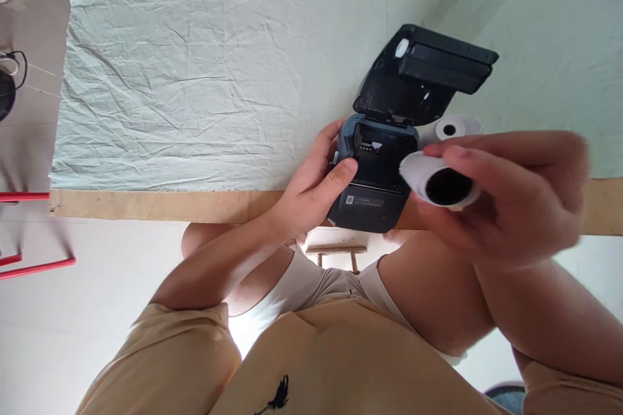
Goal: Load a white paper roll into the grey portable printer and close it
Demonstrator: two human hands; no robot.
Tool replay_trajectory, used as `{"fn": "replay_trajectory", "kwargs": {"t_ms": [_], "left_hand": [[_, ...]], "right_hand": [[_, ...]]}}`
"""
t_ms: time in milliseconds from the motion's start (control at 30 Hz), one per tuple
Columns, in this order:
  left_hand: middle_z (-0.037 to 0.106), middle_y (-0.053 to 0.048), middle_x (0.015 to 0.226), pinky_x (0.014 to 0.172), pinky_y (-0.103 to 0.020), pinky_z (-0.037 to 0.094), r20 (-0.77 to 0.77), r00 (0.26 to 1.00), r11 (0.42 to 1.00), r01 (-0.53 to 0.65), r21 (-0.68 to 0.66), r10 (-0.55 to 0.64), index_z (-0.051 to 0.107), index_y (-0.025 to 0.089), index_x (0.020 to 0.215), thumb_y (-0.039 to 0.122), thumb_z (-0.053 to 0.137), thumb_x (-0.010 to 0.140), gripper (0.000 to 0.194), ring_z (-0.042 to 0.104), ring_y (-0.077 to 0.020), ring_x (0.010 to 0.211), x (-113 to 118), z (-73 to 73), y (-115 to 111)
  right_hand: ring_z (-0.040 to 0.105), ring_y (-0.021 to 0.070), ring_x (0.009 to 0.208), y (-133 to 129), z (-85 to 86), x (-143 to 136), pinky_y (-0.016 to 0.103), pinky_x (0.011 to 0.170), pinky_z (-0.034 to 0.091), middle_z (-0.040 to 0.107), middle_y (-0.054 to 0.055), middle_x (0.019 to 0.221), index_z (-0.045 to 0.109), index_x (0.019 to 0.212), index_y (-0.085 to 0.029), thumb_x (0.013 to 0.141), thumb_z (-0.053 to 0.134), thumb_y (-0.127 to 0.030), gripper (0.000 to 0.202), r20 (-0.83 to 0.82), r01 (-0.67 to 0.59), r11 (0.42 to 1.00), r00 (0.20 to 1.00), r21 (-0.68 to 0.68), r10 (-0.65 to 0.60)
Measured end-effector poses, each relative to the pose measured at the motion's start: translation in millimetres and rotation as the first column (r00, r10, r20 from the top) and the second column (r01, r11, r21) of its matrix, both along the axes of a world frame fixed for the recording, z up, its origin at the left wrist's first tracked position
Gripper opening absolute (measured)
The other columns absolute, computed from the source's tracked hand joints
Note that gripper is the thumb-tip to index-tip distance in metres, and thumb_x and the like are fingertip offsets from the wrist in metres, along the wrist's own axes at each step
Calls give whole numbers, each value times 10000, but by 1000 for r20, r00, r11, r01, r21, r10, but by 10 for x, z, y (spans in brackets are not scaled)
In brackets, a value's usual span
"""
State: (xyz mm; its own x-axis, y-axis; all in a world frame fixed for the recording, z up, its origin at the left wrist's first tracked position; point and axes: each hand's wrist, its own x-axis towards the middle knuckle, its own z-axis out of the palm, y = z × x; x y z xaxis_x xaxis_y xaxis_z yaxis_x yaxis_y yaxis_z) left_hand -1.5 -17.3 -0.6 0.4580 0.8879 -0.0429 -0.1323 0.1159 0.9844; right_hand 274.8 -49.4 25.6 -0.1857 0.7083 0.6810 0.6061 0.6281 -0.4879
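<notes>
Starting at far left: dark round thing point(6, 94) with black cable, too cut off to name; nearer, red bars point(36, 268) over pale floor. Moving right to wrinkled pale cloth point(195, 65), spread over the table up to a bare wooden edge point(165, 205) on the near side. Next, tagging left hand point(311, 185) as clasped on the left side of the dark printer point(377, 172), with thumb on the inner rim. Placing printer right of middle, at the near edge of the table, overlapping the wood; lid point(428, 87) swung open toward far side. Just right of printer, logging white paper roll point(418, 172) as pinched by thumb and fingers of right hand point(525, 198), slightly blurred; cannot tell if touching printer. Farther, behind right hand, seeing second roll point(466, 124), partly hidden.
</notes>
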Motion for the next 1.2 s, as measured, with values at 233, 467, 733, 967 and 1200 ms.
{"fn": "replay_trajectory", "kwargs": {"t_ms": [233,467,733,967,1200], "left_hand": [[797,-147,1754,1448,-565,623,24,1000,1000,15,-5,-15,537,307,1800,864,771,1160,880,741,-400,1704,-19,-42,4],[749,-148,1853,1476,-597,602,3,1000,1000,18,-4,-18,534,311,1838,858,765,1167,896,697,-423,1765,-28,-30,-15],[756,-167,1845,1487,-584,604,-3,1000,1000,22,20,-22,531,282,1813,870,767,1164,907,704,-418,1762,-21,-7,-6],[732,-161,1872,1460,-562,615,21,1000,999,23,26,-23,549,286,1814,848,759,1167,883,707,-420,1751,-56,-68,20],[774,-109,1793,1434,-580,652,15,993,965,109,239,-116,515,338,1872,556,1022,1024,1012,747,-450,1694,-145,-236,103]], "right_hand": [[961,262,972,170,10,-360,453,781,784,983,-9,1182,771,1297,-358,1098,903,-187,294,33,42,985,998,169,-48],[957,240,964,134,90,-340,434,843,680,991,-65,1165,762,1090,-339,1110,841,-29,321,132,-2,1000,991,26,-1],[857,206,817,105,106,-371,457,824,537,930,-70,989,812,1177,-329,1111,856,-32,308,141,31,993,989,115,-47],[813,172,741,64,89,-367,463,765,489,921,-74,934,809,1118,-301,1097,869,-56,253,100,-120,976,990,183,103],[887,188,810,44,77,-309,421,782,616,948,-50,979,771,1174,-280,1147,782,-174,110,87,-172,980,983,102,163]]}}
